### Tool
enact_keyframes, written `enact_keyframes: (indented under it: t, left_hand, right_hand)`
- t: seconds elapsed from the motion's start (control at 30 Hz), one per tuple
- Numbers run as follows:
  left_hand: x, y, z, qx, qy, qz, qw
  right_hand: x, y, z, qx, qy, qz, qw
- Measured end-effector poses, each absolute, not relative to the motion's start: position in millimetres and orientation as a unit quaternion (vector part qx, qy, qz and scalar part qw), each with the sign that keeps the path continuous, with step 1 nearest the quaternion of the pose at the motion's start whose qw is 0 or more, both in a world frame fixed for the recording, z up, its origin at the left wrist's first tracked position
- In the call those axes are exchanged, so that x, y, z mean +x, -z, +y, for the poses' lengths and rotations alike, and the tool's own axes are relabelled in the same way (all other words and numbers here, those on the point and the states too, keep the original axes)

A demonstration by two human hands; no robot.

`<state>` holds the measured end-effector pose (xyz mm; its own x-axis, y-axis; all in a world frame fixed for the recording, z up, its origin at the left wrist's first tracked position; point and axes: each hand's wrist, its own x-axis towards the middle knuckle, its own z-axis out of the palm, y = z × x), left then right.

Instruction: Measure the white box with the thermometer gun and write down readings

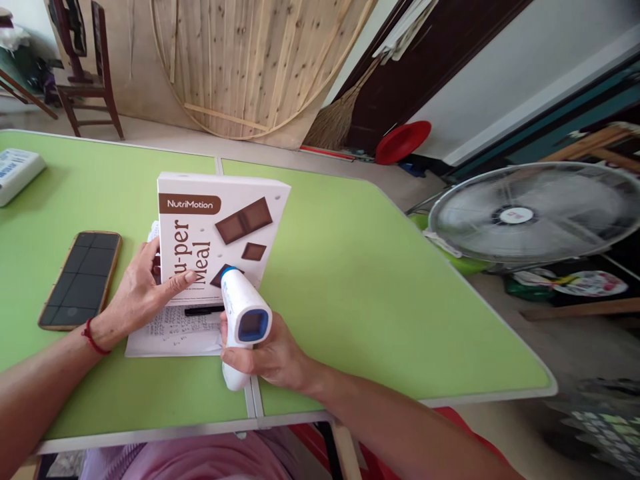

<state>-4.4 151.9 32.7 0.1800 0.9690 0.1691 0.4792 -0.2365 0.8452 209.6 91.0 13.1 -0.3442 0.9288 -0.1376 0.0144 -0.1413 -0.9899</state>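
Observation:
My left hand [145,283] grips the lower left edge of a white NutriMotion box [240,200], thumb across its front and fingers behind. Brown chocolate pieces are printed on the box, which stands upright, tilted slightly. In my right hand [275,353] is a white and blue infrared thermometer [245,300], held by its handle. Its blue tip points at the box's lower front, and its small screen faces me; whether the tip touches the box I cannot tell. Under both lies a handwritten sheet of paper [165,340] with a black pen [200,311] on it, partly hidden by the box and thermometer.
A smartphone [83,277] lies left of my left hand on the green folding table [390,300]. At the far left edge sits a white box-shaped object [17,173]. Beyond the table's right side stands a large fan [530,213]; a wooden chair [90,80] is behind.

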Motion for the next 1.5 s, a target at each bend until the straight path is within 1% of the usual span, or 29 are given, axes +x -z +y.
enact_keyframes:
  t: [0.23, 0.63, 1.0, 1.23, 1.5]
  left_hand:
    - [-4, -34, 151, 0.697, -0.373, 0.516, 0.329]
    - [-5, -35, 152, 0.702, -0.374, 0.51, 0.327]
    - [-5, -35, 152, 0.697, -0.366, 0.521, 0.329]
    - [-4, -36, 152, 0.675, -0.399, 0.499, 0.369]
    - [-7, -31, 154, 0.657, -0.45, 0.473, 0.377]
  right_hand:
    - [211, -8, 90, -0.43, -0.629, -0.526, 0.379]
    - [209, -19, 92, -0.438, -0.605, -0.556, 0.363]
    - [210, -18, 92, -0.446, -0.611, -0.546, 0.36]
    - [210, -17, 92, -0.448, -0.613, -0.541, 0.361]
    - [211, -23, 94, -0.453, -0.605, -0.534, 0.379]
